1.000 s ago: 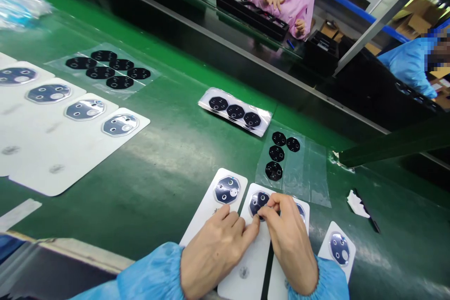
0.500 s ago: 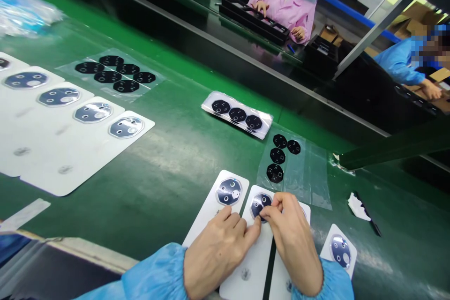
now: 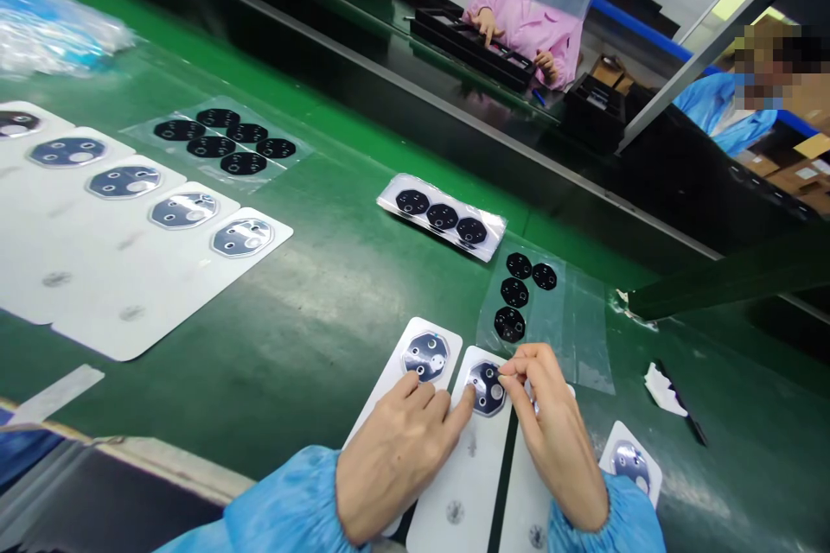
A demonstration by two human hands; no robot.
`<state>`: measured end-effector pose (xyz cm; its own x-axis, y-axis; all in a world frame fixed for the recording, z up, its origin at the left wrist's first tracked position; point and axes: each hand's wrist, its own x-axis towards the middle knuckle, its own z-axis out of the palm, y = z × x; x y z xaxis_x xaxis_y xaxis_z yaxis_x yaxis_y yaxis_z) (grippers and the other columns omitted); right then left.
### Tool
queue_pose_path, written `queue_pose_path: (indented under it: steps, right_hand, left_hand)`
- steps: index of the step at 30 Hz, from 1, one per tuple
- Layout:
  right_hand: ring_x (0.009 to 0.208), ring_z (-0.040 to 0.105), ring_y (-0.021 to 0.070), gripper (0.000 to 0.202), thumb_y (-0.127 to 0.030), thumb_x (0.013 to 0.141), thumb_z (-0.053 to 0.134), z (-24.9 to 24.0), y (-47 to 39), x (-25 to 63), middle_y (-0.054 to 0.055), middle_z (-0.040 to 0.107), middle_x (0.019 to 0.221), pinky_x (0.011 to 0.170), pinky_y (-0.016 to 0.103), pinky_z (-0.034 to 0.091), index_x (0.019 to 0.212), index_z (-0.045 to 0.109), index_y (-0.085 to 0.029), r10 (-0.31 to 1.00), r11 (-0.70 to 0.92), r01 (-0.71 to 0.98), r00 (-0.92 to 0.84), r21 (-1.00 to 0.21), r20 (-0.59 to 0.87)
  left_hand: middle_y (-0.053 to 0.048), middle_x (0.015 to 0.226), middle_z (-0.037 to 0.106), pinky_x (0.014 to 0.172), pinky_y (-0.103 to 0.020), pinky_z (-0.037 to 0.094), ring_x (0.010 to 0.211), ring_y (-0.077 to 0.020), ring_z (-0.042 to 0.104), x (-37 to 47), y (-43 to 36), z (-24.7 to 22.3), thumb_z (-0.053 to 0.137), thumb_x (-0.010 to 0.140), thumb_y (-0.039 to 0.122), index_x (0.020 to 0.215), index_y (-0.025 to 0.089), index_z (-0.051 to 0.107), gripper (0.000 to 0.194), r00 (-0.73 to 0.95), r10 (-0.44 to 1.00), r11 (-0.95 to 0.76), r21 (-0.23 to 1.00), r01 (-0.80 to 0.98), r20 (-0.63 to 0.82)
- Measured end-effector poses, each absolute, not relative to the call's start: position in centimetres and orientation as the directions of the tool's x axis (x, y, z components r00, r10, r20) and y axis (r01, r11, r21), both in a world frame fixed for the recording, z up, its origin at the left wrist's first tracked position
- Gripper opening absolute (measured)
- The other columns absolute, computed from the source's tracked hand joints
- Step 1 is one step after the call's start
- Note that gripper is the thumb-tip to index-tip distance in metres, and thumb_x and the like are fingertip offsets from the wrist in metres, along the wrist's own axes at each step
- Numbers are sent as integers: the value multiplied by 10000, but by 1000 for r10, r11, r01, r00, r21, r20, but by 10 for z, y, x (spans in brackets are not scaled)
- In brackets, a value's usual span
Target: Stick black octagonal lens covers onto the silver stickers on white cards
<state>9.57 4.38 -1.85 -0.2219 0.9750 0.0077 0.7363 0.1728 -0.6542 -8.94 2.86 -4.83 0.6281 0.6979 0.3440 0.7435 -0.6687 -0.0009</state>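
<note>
My left hand point(image 3: 405, 454) lies across two long white panels, its index fingertip touching the left edge of a dark octagonal sticker point(image 3: 488, 398) with small round holes. That sticker sits at the top of the middle white panel point(image 3: 457, 471). The left fingers are apart and hold nothing. At the sticker's right edge, my right hand point(image 3: 554, 428) pinches thumb and index finger together; what is between them is too small to make out. Another panel point(image 3: 415, 346) on the left carries a similar sticker point(image 3: 426, 356). A third panel point(image 3: 526, 492) is partly covered by my right hand.
Clear sheets with black octagons point(image 3: 509, 324) lie beyond my hands, beside a stacked strip point(image 3: 443, 217). More white panels point(image 3: 130, 276) spread at left. A black pen point(image 3: 695, 430) with white paper is at right. Across the bench, a person in pink handles a black tray point(image 3: 473, 47).
My left index fingertip has moved from the sticker's lower edge to its left edge. My right pinch has shifted slightly right and up, uncovering more of the sticker. The view has shifted slightly.
</note>
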Motion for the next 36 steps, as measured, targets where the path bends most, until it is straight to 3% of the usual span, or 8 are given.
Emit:
queue_pose_path:
  steps: [7,15,29,36]
  right_hand:
    - [822,517,158,163,-113,932,381,-19,44,89,41,460,936,697,273,434,881,503,-209,953,273,749,-297,-604,62]
    - [802,477,195,183,-64,882,422,-26,44,80,66,464,926,648,315,429,814,539,-188,899,436,833,-386,-341,206]
    - [745,478,177,200,-92,883,415,-26,47,81,52,462,871,584,280,411,810,569,-196,903,427,844,-375,-326,211]
    - [753,497,174,222,-137,920,381,-20,47,79,49,471,871,614,288,427,817,566,-204,931,365,836,-329,-410,157]
  left_hand:
    - [10,609,558,613,-334,353,523,-168,517,-88,27,-47,432,769,41,1130,94,510,372,638,701,-661,-46,749,319]
    - [3,609,573,596,-335,360,517,-174,535,-86,26,-45,417,756,19,1121,91,507,382,634,722,-647,-55,761,276]
    - [13,608,578,617,-331,376,521,-163,537,-86,26,-44,429,757,36,1116,97,496,371,634,731,-640,-68,765,250]
    - [-3,601,577,610,-337,367,511,-167,529,-84,25,-44,373,804,22,1114,84,487,336,628,736,-639,-48,768,252]
